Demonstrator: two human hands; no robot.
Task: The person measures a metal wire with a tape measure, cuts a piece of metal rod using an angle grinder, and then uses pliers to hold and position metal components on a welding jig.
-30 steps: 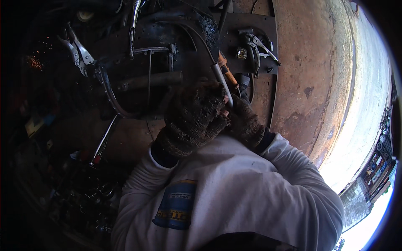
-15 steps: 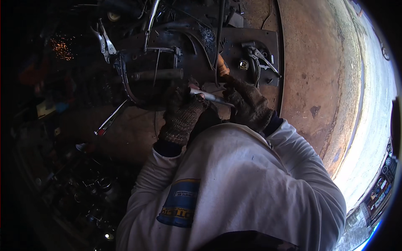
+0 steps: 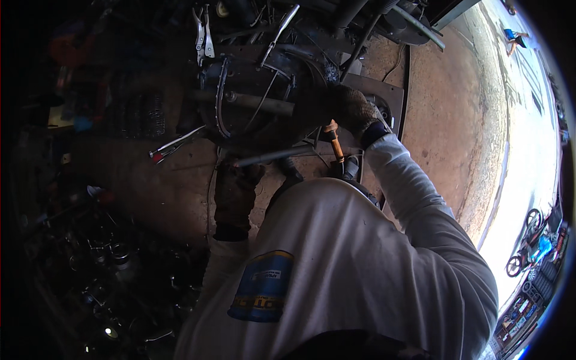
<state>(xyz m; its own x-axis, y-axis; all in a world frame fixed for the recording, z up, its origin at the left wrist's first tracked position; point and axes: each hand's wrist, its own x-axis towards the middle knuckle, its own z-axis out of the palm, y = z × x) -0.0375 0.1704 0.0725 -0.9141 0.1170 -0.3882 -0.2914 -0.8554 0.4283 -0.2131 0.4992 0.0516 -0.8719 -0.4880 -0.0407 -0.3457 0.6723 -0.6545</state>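
Note:
My left hand (image 3: 235,189), in a dark knitted work glove, is closed around one end of a grey metal tube (image 3: 270,157). The tube slants up to the right, in front of the dark metal workbench. My right hand (image 3: 355,109), gloved too, reaches over the bench's right part; its fingers fade into shadow, so their grip is hidden. Just below it stands an orange tool with a slim body (image 3: 336,144), tilted near the bench's front edge. A curved metal strip (image 3: 222,99) and a thicker pipe (image 3: 261,103) lie on the bench between the hands.
Locking pliers (image 3: 203,37) are clamped at the bench's far left, and another pair (image 3: 281,35) sits farther right. Long-handled pliers (image 3: 177,144) stick out at the left edge. Dark metal parts (image 3: 120,255) crowd the lower left. Concrete floor (image 3: 447,120) extends to the right.
My left hand has drawn back toward me with the tube. My right hand has left the tube and reached farther over the bench. The orange tool has come nearer; the view has shifted.

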